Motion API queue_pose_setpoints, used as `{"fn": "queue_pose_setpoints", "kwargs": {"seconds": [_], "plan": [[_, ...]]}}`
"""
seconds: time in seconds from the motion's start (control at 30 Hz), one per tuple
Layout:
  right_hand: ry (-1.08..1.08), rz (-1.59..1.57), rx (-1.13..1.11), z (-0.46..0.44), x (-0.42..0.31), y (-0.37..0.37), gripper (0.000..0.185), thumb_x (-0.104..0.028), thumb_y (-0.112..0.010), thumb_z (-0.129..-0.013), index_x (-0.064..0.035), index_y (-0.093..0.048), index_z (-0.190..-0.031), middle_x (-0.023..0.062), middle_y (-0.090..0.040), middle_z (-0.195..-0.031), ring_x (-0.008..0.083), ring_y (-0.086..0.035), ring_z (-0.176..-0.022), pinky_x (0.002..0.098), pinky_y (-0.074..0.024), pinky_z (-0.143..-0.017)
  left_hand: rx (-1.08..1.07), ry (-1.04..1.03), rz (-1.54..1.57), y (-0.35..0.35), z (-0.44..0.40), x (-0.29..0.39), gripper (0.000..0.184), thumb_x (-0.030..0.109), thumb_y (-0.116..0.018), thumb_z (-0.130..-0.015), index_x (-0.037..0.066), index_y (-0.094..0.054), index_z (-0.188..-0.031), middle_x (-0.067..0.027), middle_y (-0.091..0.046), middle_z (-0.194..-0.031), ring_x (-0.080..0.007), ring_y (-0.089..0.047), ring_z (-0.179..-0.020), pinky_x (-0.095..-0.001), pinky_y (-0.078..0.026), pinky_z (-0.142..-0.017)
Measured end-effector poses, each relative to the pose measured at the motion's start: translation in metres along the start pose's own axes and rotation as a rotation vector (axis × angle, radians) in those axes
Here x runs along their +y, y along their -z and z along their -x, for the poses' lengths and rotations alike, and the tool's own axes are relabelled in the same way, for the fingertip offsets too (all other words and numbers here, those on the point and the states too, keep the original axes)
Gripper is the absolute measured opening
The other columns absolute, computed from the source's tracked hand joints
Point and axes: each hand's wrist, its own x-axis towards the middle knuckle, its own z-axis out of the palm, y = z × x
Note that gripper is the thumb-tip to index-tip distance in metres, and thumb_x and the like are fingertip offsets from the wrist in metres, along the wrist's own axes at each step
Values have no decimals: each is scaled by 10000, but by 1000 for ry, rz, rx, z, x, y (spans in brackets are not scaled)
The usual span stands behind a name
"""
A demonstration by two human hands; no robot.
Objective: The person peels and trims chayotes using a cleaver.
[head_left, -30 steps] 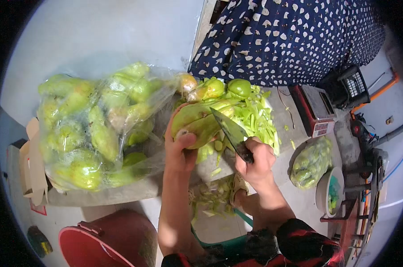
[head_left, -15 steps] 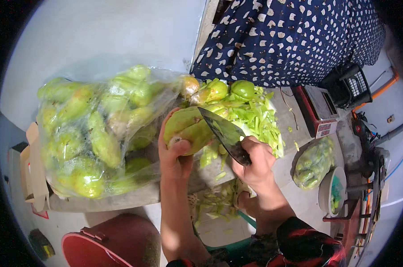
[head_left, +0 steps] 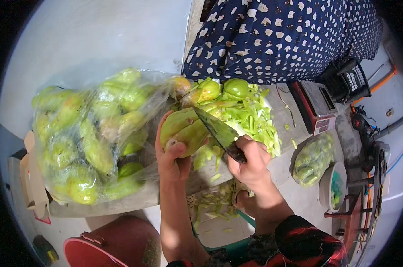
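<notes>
My left hand [head_left: 171, 160] is wrapped round a large green fruit [head_left: 182, 129], its thumb pressed near the lower end. In my right hand [head_left: 251, 162] is the handle end of a wide dark knife [head_left: 219, 133]; the blade lies against the fruit's right side, its tip near the top. Behind the hands, a heap of pale green strips [head_left: 255, 122] covers part of the grey ledge [head_left: 290, 107], with whole green fruits [head_left: 235, 89] at its back edge. A clear plastic bag [head_left: 94, 133] full of green fruits rests to the left.
A red bucket [head_left: 116, 242] stands below the ledge at left. Right of the heap are a red scale [head_left: 315, 104], a black basket [head_left: 350, 82], a bag of green pieces [head_left: 314, 160] and a white bowl [head_left: 326, 187]. A patterned dark cloth [head_left: 281, 40] hangs behind.
The fruit and both hands have shifted slightly left in view. The knife blade has moved left with them and stays at the fruit's right side. Both grips look the same.
</notes>
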Motion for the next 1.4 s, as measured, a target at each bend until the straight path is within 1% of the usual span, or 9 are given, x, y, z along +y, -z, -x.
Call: {"fn": "queue_pose_setpoints", "kwargs": {"seconds": [0.17,0.37,0.57,0.87,0.93,1.03,1.17,1.23,1.4], "plan": [[-37,1,-24,3,0,3,201,48,-656,-709,-13,-491,-807,118,-526,-613,290,-536,-476,336,-414,-454,30,5,14,2,1,-4,873,100,-733,-618,1,-345,-1393,-193,-520,-1272,-367,-581,-1130,-531,-565,-869],[-453,46,-280,39,44,-17,222,-49,-648,-798,-37,-454,-906,206,-589,-667,426,-592,-603,466,-467,-518,1,47,108,14,2,-1,876,181,-720,-637,18,-341,-1409,-201,-501,-1298,-387,-569,-1155,-513,-591,-824],[-502,28,-219,20,33,-1,197,-57,-655,-826,-31,-465,-869,194,-600,-660,408,-620,-617,444,-479,-530,-18,64,190,14,2,0,873,192,-726,-645,28,-339,-1411,-202,-500,-1304,-391,-568,-1157,-500,-606,-778],[-478,-23,-105,9,28,10,220,-73,-680,-858,-29,-474,-796,135,-545,-572,285,-574,-466,338,-433,-454,-81,-237,-461,1,4,20,775,322,-742,-743,101,-395,-1400,-140,-543,-1282,-302,-605,-1087,-458,-537,-907],[-509,-31,-106,5,25,10,232,-80,-685,-861,-29,-473,-779,118,-522,-545,240,-542,-438,317,-412,-440,251,-142,127,33,-4,7,794,539,-668,-788,141,-395,-1420,-154,-529,-1328,-350,-577,-1133,-501,-544,-886],[-472,-32,-80,1,18,8,241,-70,-695,-853,-28,-475,-765,91,-506,-527,185,-502,-420,296,-389,-426,224,-15,207,53,-7,6,685,566,-554,-870,143,-435,-1397,-136,-563,-1296,-343,-602,-1091,-503,-552,-837],[-374,-43,-73,0,14,3,238,-56,-711,-831,-30,-483,-769,75,-506,-527,161,-492,-417,281,-391,-429,-47,27,160,26,3,-2,641,565,-547,-876,142,-488,-1354,-125,-602,-1241,-338,-625,-1041,-502,-559,-793],[-359,-44,-60,-2,10,3,237,-57,-715,-825,-33,-486,-769,73,-500,-525,164,-488,-414,282,-391,-428,83,399,307,35,3,-18,664,544,-559,-877,112,-456,-1371,-141,-589,-1252,-341,-639,-1005,-483,-567,-773],[-359,-5,-46,-3,11,8,243,-57,-726,-808,-46,-488,-761,70,-492,-521,167,-486,-411,274,-391,-432,90,190,-148,-4,8,-10,720,266,-660,-823,57,-337,-1432,-149,-510,-1335,-331,-588,-1126,-485,-557,-842]]}}
